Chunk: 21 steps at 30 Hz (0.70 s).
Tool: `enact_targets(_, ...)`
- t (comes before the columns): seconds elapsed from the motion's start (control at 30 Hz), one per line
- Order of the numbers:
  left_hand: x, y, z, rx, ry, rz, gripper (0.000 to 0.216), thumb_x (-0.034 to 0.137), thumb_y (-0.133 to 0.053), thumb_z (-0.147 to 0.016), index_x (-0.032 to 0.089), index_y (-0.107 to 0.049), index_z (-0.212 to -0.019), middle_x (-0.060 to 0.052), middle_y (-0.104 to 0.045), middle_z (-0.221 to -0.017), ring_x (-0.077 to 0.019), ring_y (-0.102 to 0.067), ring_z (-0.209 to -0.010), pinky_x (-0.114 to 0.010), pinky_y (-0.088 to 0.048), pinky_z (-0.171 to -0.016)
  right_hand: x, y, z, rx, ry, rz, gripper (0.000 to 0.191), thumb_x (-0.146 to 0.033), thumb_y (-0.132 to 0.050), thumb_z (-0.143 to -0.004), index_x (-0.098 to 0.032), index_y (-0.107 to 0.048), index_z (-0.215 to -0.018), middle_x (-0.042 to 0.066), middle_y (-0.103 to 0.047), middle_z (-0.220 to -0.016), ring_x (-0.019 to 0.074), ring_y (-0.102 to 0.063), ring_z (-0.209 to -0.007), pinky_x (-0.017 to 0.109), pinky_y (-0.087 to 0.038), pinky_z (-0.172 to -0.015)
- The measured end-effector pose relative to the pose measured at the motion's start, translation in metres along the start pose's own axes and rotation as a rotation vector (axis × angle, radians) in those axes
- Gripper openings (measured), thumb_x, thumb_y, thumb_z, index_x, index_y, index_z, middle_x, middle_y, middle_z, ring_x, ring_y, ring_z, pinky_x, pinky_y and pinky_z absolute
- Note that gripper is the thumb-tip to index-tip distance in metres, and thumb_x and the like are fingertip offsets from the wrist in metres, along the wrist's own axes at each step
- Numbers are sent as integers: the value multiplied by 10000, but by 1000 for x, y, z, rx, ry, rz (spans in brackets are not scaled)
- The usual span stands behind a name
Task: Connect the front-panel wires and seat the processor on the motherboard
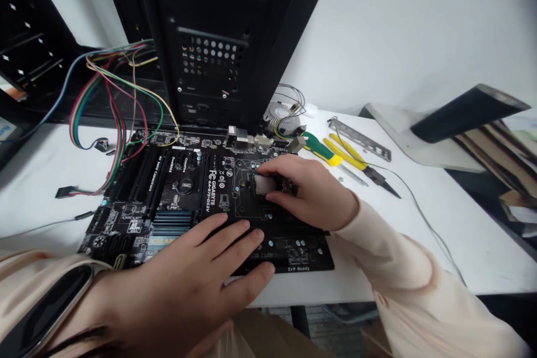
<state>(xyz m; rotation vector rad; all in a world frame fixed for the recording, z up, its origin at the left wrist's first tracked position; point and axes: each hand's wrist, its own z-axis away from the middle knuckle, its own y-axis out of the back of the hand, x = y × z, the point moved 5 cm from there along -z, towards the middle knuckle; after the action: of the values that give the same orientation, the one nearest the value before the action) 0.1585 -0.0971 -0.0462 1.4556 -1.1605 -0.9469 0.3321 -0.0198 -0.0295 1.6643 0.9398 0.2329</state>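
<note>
A black motherboard (184,190) lies flat on the white table (419,207). My right hand (312,187) rests over the board's socket area, thumb and fingers pinched on a small grey processor chip (263,183). My left hand (188,285) lies flat with fingers spread on the board's near edge, pressing it down. A dark band sits on my left wrist (50,307). Both arms wear pale peach sleeves.
An open black computer case (218,39) stands behind the board, with coloured wires (113,100) looping out at left. A cooler fan (281,114), a green-handled screwdriver (319,148), yellow-handled pliers (352,159) and a metal I/O plate (361,137) lie at back right. A monitor base (419,134) stands right.
</note>
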Motion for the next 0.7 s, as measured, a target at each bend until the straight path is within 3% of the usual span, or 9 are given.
enact_targets(0.27,-2,2,-2,9,6,-21,481,437,-480,-903,181,-473,-1310,-155,-564,-1329,-322,-540,-1195,-495,-281,-1001,-1,-1,-1,8,-8,-6,272,-157,-601,-785,-149,-605,-1057,97,-683,-996,212,-635,-935,354,-526,-827)
enact_targets(0.43,-1,2,-3,8,3,-2,485,440,-486,-900,186,-468,-1313,-152,-560,-1334,-324,-531,-1201,-498,-282,-1009,-6,-1,-3,19,47,-22,130,-146,-593,-804,-128,-677,-902,89,-702,-891,186,-645,-830,313,-544,-765)
enact_targets(0.7,-1,2,-4,5,3,-15,479,431,-483,-899,171,-471,-1301,-163,-560,-1328,-330,-539,-1187,-493,-250,-1001,-12,-2,-4,48,79,20,134,-127,-569,-813,-119,-702,-826,95,-682,-861,180,-633,-793,301,-544,-728)
